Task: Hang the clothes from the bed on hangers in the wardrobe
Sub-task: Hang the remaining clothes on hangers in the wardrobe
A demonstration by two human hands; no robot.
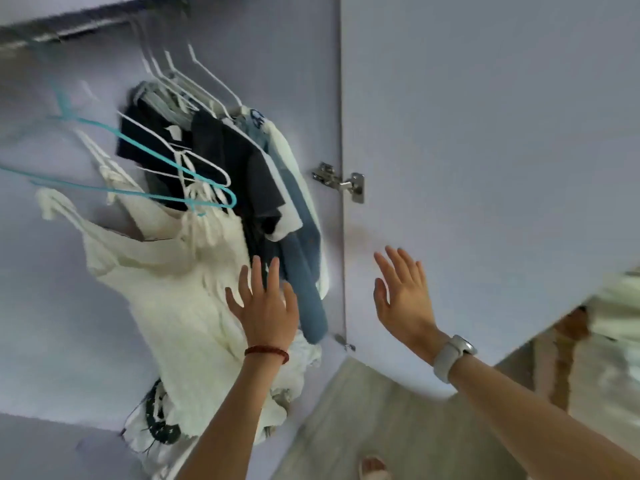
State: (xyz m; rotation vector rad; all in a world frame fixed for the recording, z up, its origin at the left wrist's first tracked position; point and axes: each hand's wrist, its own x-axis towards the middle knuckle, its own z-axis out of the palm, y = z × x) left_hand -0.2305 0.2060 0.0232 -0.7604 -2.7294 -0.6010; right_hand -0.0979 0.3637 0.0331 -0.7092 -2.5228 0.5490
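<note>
Before the wardrobe [294,81], left hand [266,306] and right hand [401,296] spread, empty.

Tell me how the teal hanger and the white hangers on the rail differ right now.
The teal hanger sits furthest left and is tilted sharply; the white hangers are bunched together further right. The teal hanger has the cream knit top's straps on it, while the white hangers carry dark and blue garments. They share a thin wire-like shape, and all hang from the same rail.

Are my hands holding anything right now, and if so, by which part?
Nothing is held. The left hand is spread open by the cream dress; the right hand is open near the wardrobe door.
</note>
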